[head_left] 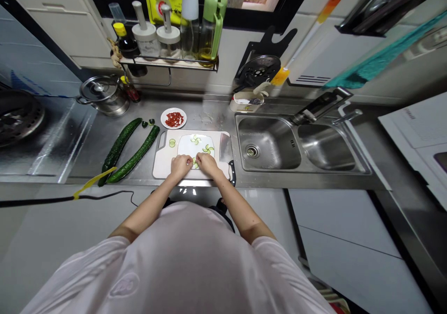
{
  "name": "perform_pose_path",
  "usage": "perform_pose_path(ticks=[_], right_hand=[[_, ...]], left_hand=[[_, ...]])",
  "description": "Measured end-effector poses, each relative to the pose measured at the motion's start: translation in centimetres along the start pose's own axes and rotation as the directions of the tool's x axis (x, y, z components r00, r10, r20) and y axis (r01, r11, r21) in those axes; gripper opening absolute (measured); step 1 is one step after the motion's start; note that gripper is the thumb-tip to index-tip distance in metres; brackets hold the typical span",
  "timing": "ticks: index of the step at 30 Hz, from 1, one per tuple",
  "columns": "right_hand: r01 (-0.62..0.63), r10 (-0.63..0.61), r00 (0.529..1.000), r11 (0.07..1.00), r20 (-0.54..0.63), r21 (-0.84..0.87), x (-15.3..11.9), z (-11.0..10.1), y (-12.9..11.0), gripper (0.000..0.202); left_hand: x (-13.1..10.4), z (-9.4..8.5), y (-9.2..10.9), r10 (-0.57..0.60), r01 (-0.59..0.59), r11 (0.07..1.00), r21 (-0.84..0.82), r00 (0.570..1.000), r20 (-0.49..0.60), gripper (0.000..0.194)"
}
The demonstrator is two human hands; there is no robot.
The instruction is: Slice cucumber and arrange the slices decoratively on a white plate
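My left hand (181, 166) and my right hand (207, 163) are both closed over the near edge of a white square plate (185, 145). Thin green-edged cucumber slices (195, 163) show between my fingertips; which hand grips them is too small to tell. Two pinwheels of slices lie on the plate, one at the back (196, 139) and one at the right (208, 149). The plate rests on a light cutting board (161, 165). Left of it on the board are a few round slices (172, 142). A knife (225, 145) lies along the board's right side.
Two whole cucumbers (120, 141) lie left of the board, with small cut ends (144, 124) behind. A small plate of red pieces (174, 118) stands behind the board. At right is a double sink (268, 141); a lidded pot (104, 95) stands back left, near a bottle shelf (167, 62).
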State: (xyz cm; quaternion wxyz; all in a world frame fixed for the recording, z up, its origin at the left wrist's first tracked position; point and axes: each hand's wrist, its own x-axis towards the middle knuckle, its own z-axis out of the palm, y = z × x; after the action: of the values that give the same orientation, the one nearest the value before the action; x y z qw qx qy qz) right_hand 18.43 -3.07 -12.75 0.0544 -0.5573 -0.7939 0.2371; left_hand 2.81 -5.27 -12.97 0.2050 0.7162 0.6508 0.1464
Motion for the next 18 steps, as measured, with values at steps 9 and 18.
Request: perform_pose_path(ticks=[9, 18], right_hand=[[0.013, -0.014, 1.0, 0.998, -0.02, -0.069, -0.2, 0.4, 0.0, 0.019], [0.019, -0.02, 1.0, 0.999, -0.02, -0.048, -0.2, 0.4, 0.0, 0.017]], left_hand=[[-0.9, 0.4, -0.5, 0.188, -0.183, 0.977, 0.108, 0.982, -0.032, 0.024], [-1.6, 0.7, -1.2, 0.357, -0.362, 0.915, 0.177, 0.932, 0.06, 0.032]])
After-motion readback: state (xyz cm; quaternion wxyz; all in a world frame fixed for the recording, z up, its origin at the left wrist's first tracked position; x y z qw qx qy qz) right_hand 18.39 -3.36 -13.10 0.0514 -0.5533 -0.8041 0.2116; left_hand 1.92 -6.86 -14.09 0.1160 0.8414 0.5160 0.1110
